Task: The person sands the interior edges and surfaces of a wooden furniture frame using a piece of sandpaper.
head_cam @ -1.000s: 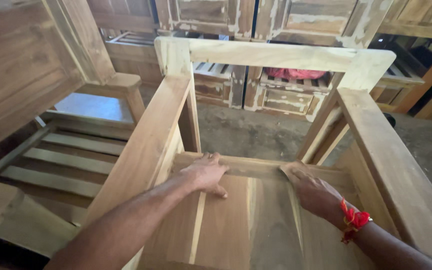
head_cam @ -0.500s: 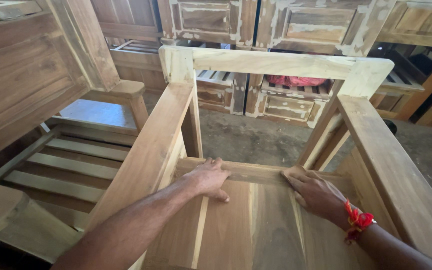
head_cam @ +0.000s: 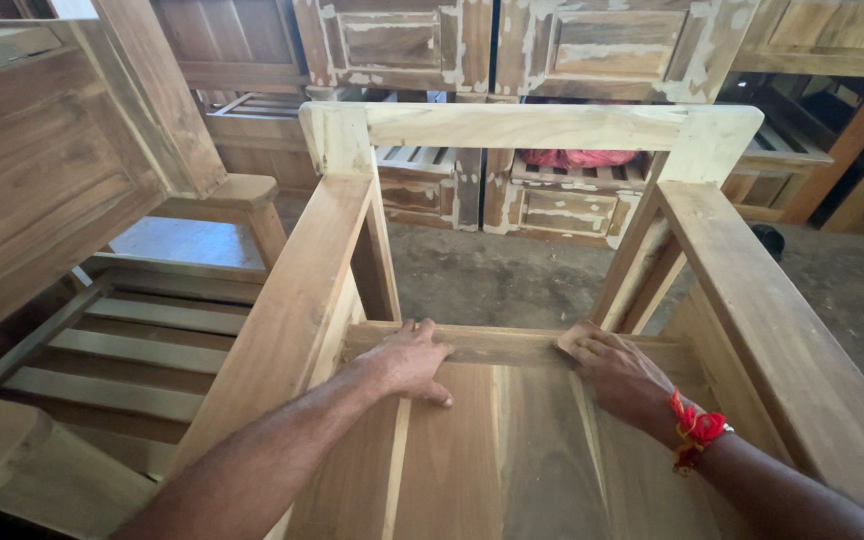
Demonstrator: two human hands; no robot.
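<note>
We see both hands pressed on the seat panel of an unfinished wooden chair frame. The left hand lies open and flat; the right hand presses a small piece (seemingly sandpaper) against the front rail. We judge rubbing along that rail is under way; armrests hem in sideways travel.

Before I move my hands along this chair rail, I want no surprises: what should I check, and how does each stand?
1. Left hand flat on the front rail: ok.
2. Right hand pressing a small pad, likely sandpaper, on the rail: ok.
3. Rail ahead free of loose items: ok.
4. Red wrist thread clear of the armrest: ok.
5. Rail surface smooth: cannot tell.
</note>
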